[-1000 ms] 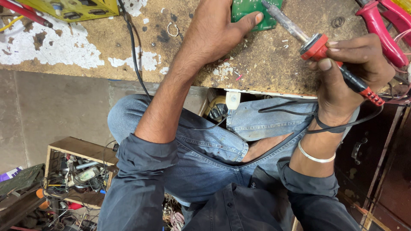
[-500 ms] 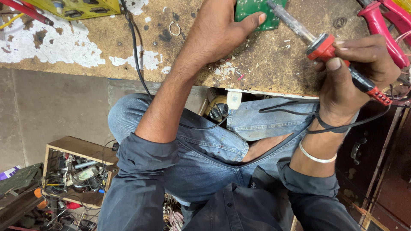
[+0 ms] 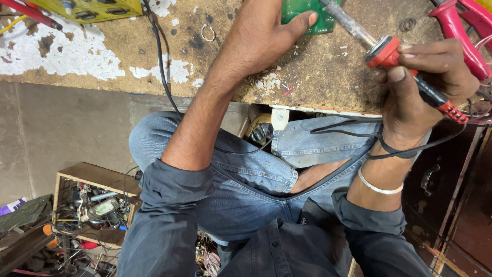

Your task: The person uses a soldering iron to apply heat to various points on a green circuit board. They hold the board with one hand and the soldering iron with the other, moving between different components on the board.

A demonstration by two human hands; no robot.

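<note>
While the left hand (image 3: pixel 261 31) presses its thumb on the green circuit board (image 3: pixel 302 13), the right hand (image 3: pixel 425 77) grips the soldering iron (image 3: pixel 382 48); best kept braced, tip just beside that thumb.

Left hand (image 3: pixel 266 31) pressed green circuit board (image 3: pixel 302 13) onto worn workbench (image 3: pixel 318 77). Right hand (image 3: pixel 425 82) gripped red-handled soldering iron (image 3: pixel 389 51), tip angled toward board. Red pliers (image 3: pixel 458 31) lay beside.

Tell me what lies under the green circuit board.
The green circuit board lies flat on the worn brown workbench. The left hand pins it with its thumb, and the soldering iron crosses over it. The bench directly beneath is covered.
</note>
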